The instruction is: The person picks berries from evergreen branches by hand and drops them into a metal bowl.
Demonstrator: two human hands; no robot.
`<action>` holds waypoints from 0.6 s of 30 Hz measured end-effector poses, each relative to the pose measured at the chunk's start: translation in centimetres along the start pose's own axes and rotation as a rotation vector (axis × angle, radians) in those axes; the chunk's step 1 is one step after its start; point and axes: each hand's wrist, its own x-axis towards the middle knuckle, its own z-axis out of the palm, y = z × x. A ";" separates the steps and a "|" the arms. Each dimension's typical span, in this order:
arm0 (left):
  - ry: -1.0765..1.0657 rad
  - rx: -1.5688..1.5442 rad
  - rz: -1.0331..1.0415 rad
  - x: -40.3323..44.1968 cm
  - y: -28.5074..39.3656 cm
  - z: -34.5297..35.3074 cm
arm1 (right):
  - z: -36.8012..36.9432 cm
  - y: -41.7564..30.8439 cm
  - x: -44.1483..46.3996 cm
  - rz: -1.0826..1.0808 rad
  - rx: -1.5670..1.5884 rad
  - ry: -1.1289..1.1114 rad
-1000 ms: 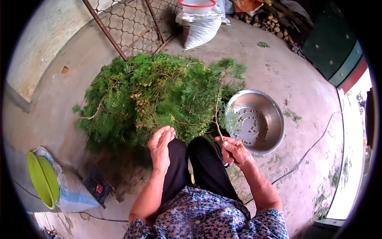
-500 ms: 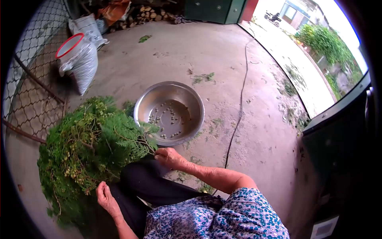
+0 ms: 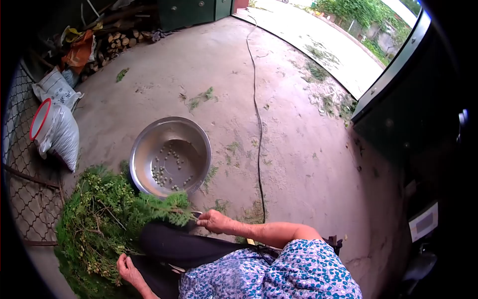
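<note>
My right hand (image 3: 214,222) is closed on the stem end of a green branch (image 3: 162,208), whose leafy part lies over my knee, just below the metal basin. My left hand (image 3: 128,269) is at the edge of a big pile of leafy branches (image 3: 94,224); its fingers are bent, and whether they hold a twig is too small to tell. Small round green fruits (image 3: 172,159) lie scattered in the bottom of the metal basin (image 3: 203,139). Similar yellowish fruits hang in clusters in the pile.
White sacks (image 3: 64,134), one with a red-rimmed bowl (image 3: 41,118), stand at the left by a wire mesh (image 3: 30,199). Stacked firewood (image 3: 117,44) lies behind them. A black cable (image 3: 258,124) crosses the concrete floor, with leaf scraps (image 3: 201,97) around.
The view has swung to the right, so the basin and pile appear further left. The branch in my right hand now lies lower, below the basin's near rim.
</note>
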 end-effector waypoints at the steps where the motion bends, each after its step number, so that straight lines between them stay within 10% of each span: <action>1: 0.000 -0.036 -0.001 0.1 -0.2 0.0 | -0.7 -0.9 -0.8 -0.068 0.019 0.093; 4: 0.035 -0.386 -0.231 0.7 3.2 0.0 | -2.0 -1.0 -1.7 -0.051 0.207 0.292; 9: -0.101 -0.657 -0.059 1.9 14.6 -2.9 | -7.7 2.1 -4.1 0.073 0.813 0.501; 14: -0.136 -0.853 0.905 2.7 24.9 -7.8 | -18.2 6.9 -10.6 0.001 0.915 1.133; 18: -0.142 -1.005 1.064 0.0 29.7 -9.5 | -29.6 14.6 -19.4 -0.308 1.134 1.759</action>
